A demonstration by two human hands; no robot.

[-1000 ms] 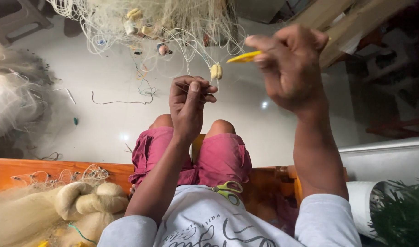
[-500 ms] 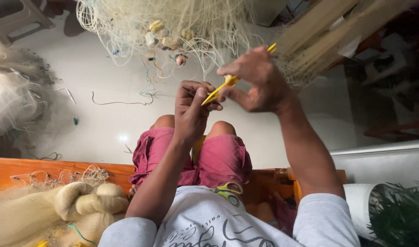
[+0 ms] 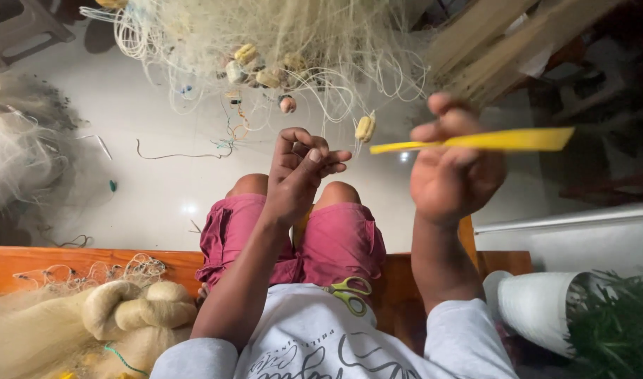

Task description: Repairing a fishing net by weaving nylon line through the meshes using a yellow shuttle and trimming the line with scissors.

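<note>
A: What's the place like around the wooden bench point(image 3: 26, 261)?

B: The bench is orange-brown, and the person sits on it in pink shorts point(image 3: 335, 242). Beyond the bench is a pale glossy floor point(image 3: 160, 182) with loose bits of cord. A bundled heap of cream net point(image 3: 89, 323) lies on the bench to the person's left, a pair of green-handled scissors point(image 3: 349, 291) lies in the lap, and a white spool of twine point(image 3: 539, 309) lies at the bench's right end beside green netting point(image 3: 616, 323). Wooden slats point(image 3: 490, 42) lean far beyond the bench on the right.

A: What has changed since half a second ago?

B: The right hand point(image 3: 451, 175) has pulled away from the left hand point(image 3: 300, 175); before, the two were touching, with the needle's tip at the left fingers. Now they are apart and the needle lies nearly level, pointing back toward the left hand.

A: And the needle and net?

B: The netting needle point(image 3: 476, 140) is flat, long and bright yellow, gripped in the clenched right hand above the bench. The left hand is pinched shut on thin strands of the hanging fishing net point(image 3: 279, 35), a pale tangled mass with small cream floats point(image 3: 365, 128), high above the bench and knees
</note>
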